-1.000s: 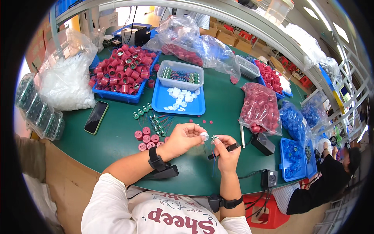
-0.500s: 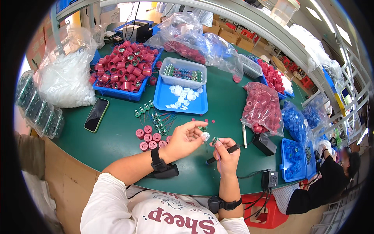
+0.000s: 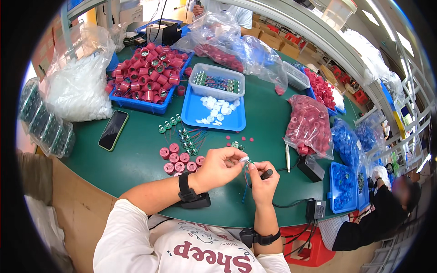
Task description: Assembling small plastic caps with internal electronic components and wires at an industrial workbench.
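Observation:
My left hand (image 3: 221, 167) pinches a small white plastic disc (image 3: 244, 159) between thumb and fingertips. Close against it, my right hand (image 3: 264, 184) is closed on a small green circuit board (image 3: 249, 164), partly hidden by the fingers. Thin red and blue wires (image 3: 246, 189) hang down from the board. A black pen-like tool (image 3: 266, 174) also lies in my right hand, its handle jutting out beside the index finger. Just beyond the hands, another small circuit board (image 3: 235, 144) rests on the green table (image 3: 136, 157). Left of them stand several red caps (image 3: 184, 157) and wired boards (image 3: 187, 141).
A blue tray (image 3: 188, 113) holds white discs and a clear box (image 3: 195, 88) of boards. Red cups fill a blue bin (image 3: 141, 107). At right are tweezers (image 3: 287, 157), a bag of red cups (image 3: 309, 123) and a black box (image 3: 311, 169). A phone (image 3: 114, 130) lies left.
The white disc in my left hand has turned edge-on and come up to the board in my right hand. The wires now hang below the board. The black tool has shifted in my right hand.

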`<state>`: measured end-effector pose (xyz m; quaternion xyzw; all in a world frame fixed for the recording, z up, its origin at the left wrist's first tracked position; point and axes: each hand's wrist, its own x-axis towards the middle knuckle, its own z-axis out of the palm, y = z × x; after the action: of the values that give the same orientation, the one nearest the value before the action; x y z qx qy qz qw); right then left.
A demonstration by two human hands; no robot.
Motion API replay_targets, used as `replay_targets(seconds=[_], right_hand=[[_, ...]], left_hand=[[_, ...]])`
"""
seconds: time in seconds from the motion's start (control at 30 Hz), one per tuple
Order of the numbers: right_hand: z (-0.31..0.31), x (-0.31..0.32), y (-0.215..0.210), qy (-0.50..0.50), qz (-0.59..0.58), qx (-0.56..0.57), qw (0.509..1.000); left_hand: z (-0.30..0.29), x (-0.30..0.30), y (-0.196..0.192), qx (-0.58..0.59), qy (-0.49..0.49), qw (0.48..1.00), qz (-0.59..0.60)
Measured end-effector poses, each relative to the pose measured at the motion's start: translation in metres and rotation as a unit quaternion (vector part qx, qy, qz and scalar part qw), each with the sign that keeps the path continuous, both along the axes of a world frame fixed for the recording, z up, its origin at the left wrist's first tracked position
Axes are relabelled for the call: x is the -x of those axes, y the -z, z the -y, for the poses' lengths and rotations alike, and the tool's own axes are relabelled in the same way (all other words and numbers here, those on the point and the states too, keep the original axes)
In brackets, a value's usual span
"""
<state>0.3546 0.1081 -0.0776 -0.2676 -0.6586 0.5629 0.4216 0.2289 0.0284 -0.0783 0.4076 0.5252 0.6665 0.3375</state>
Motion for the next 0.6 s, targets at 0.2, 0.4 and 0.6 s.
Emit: replay_targets(seconds=[0.2, 0.4, 0.6], right_hand=[[0.002, 0.000, 0.005, 0.040, 0.029, -0.089, 0.995], [0.004, 0.003, 0.006, 0.122, 0.022, -0.288, 0.950], [0.004, -0.003, 0.002, 0.114, 0.005, -0.375, 0.920]], left_hand=[[0.004, 0.001, -0.003, -0.023, 0.011, 0.997, -0.076], [0.002, -0.004, 0.001, -0.049, 0.135, 0.975, 0.170], [0.001, -0.012, 0.004, -0.089, 0.128, 0.966, 0.205]])
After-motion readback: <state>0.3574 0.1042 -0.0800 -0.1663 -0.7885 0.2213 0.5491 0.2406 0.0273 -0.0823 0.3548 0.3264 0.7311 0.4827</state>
